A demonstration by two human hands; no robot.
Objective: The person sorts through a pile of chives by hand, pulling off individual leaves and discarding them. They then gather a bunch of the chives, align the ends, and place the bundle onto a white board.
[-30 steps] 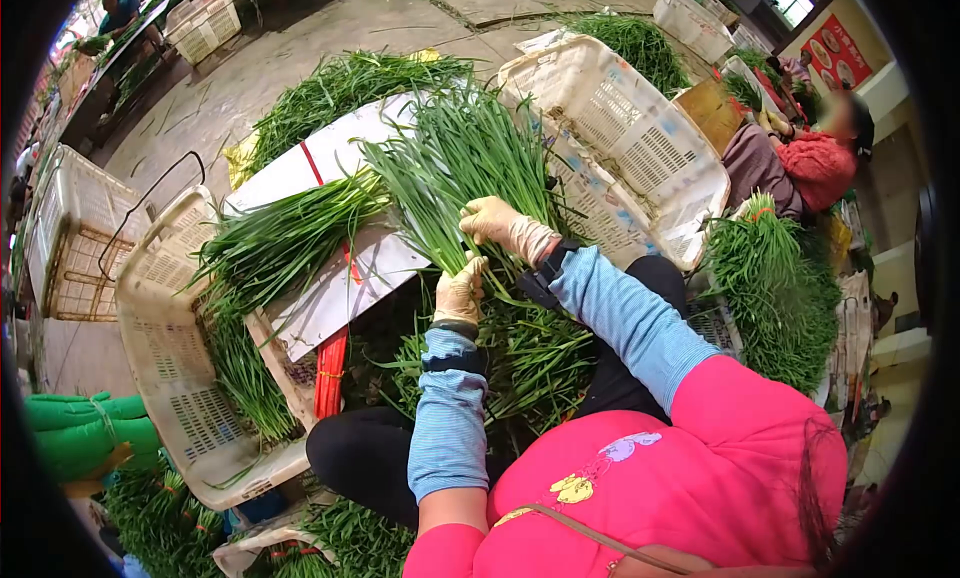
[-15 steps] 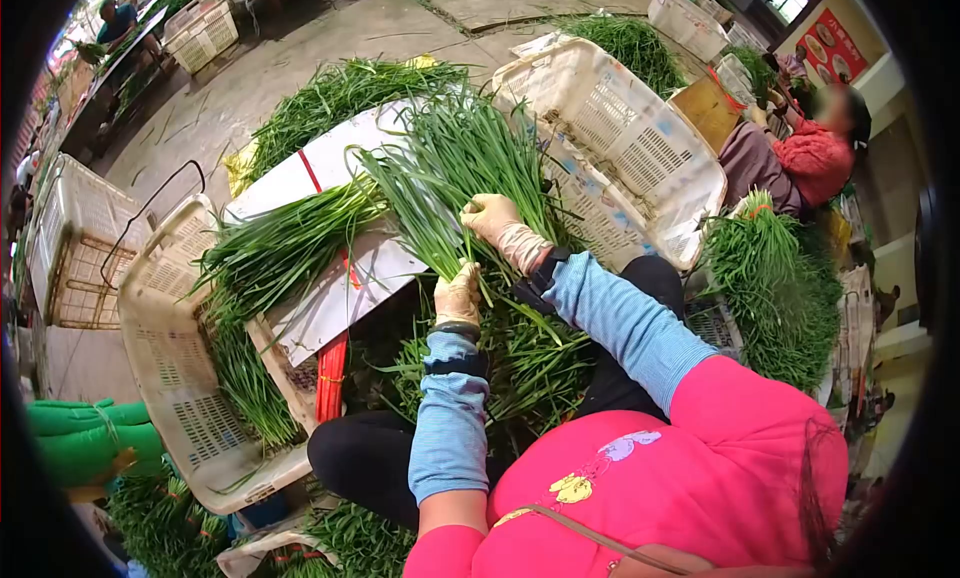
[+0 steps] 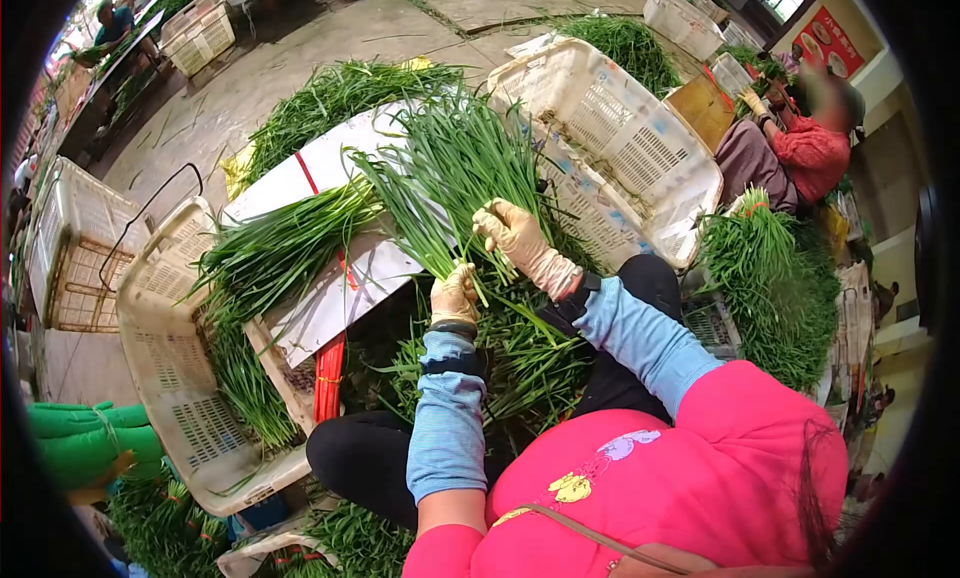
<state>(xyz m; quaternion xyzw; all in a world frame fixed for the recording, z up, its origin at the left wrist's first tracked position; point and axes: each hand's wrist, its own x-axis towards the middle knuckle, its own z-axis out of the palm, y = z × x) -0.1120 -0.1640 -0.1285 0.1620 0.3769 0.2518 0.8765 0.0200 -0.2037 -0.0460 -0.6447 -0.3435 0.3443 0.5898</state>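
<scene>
My left hand, in a pale glove, is closed round the lower ends of some long green stalks that fan up over the white board. To its right, my gloved right hand has its fingers curled beside a larger heap of stalks; whether a stalk lies between them is too small to tell. On the left part of the board lies a separate bundle of greens. Red strips hang below the board's near edge.
Plastic crates stand at the left and upper right. Bundled greens are piled at the right, near a seated person in red. Another person is at the far upper left. Green sleeves lie lower left.
My right hand has moved a little right and down, away from my left hand. My left hand keeps its hold on the stalks. The person in red has shifted, and a gloved hand now shows.
</scene>
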